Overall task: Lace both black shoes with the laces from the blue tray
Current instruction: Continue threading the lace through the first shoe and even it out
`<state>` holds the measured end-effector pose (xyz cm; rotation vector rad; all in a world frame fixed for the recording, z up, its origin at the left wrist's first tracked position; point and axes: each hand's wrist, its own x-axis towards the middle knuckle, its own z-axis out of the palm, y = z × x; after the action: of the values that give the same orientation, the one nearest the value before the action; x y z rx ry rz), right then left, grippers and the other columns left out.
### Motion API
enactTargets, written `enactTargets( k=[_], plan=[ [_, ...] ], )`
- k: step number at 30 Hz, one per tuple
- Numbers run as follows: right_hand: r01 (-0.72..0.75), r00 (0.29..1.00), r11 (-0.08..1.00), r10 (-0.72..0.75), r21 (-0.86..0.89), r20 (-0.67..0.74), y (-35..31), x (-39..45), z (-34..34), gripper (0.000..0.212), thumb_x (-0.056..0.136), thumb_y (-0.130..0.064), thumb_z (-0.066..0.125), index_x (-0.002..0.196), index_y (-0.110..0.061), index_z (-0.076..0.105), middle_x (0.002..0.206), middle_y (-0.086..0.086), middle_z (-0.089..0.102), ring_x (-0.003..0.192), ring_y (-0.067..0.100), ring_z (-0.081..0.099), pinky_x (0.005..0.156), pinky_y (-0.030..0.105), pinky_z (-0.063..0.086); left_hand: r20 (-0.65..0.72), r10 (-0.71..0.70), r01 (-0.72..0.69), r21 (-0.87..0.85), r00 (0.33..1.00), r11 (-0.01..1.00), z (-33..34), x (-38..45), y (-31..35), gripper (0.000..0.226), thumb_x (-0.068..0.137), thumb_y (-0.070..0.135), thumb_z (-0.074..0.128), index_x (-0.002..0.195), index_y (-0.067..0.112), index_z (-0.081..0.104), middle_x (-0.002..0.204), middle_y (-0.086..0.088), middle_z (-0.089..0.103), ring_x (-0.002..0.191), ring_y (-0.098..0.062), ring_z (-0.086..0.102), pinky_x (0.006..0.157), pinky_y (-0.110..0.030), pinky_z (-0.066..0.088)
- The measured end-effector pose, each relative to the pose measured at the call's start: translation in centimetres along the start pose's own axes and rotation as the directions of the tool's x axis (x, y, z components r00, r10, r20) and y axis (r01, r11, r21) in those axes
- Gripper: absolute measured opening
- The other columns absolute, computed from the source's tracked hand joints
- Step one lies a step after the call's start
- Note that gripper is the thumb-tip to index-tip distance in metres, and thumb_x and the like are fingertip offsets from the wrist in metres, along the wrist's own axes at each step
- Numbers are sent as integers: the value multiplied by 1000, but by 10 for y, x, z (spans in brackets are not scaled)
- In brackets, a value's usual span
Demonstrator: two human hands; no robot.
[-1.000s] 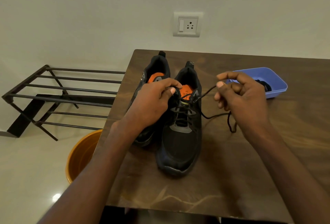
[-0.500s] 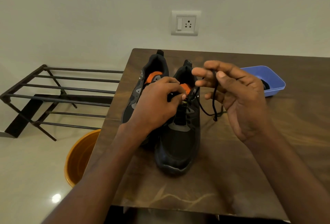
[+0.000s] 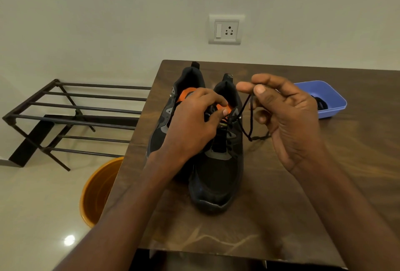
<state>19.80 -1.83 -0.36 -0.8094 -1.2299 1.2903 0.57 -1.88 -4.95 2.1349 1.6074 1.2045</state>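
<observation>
While left hand grips shoe, right hand pinches lace

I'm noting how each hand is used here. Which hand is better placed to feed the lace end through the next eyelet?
Probably the right hand: it already pinches the lace near its free end, while the left hand steadies the near shoe at its eyelets.
</observation>
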Motion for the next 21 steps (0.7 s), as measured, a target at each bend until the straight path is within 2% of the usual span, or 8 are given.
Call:
enactTargets(
  k=[3,6,10,12,13,16,18,21],
  plan=[
    [-64,998,986,67,153,-19,-2,-1,7,18,97,-2,61,114,-7,66,113,13,77,82,17,69,66,24,55,-69,-61,44,-216,996,975,-4,-3,13,24,107,29,56,108,12,72,100,0,69,91,-18,67,82,-44,58],
    [-96,994,960,105,262,-23,-2,-3,14,20,95,1,61,113,-6,63,113,13,76,88,20,74,76,25,61,170,-157,229,-593,973,772,-12,-5,35,37,110,30,43,121,3,66,101,-10,75,97,-23,73,90,-40,60],
    [-76,981,956,122,282,-150,-4,0,8,19,96,-2,63,114,-7,63,110,13,77,93,24,75,76,27,62,338,-152,362,-735,929,574,-24,-4,37,34,105,17,57,136,5,54,74,-11,67,74,-30,70,79,-38,59],
    [-137,940,985,161,101,-300,-3,2,-3,16,99,-6,62,113,-10,67,96,7,79,81,17,75,68,25,60,267,-262,365,-798,928,479,-33,-1,29,30,105,9,54,134,5,56,67,-4,58,63,-22,60,66,-30,55],
    [-200,914,974,148,-103,-377,1,4,-12,15,99,-7,61,111,-12,69,88,4,78,74,12,73,67,25,61,221,-318,353,-819,922,453,-38,1,24,27,105,8,53,132,6,57,68,-3,55,61,-18,54,62,-27,51],
    [-250,932,612,-59,-751,-358,18,5,-27,18,98,-15,60,99,-30,70,88,-6,71,78,8,67,81,42,61,131,-391,328,-805,911,495,-44,3,13,20,106,9,53,126,9,58,71,-2,55,55,-13,44,52,-22,41],
    [-42,961,565,-203,-824,-188,22,5,-18,14,98,-24,63,106,-33,70,105,-7,63,91,9,62,87,43,57,129,-371,335,-750,920,571,-40,4,15,15,104,11,58,120,11,57,71,-3,56,50,-11,39,46,-20,35],
    [248,963,682,-248,-688,101,21,4,4,28,97,-35,65,123,-26,70,119,-10,63,111,9,61,94,38,54,187,-301,341,-705,935,622,-33,4,25,13,103,9,60,115,9,54,69,-7,58,42,-7,37,41,-17,31]
  ],
)
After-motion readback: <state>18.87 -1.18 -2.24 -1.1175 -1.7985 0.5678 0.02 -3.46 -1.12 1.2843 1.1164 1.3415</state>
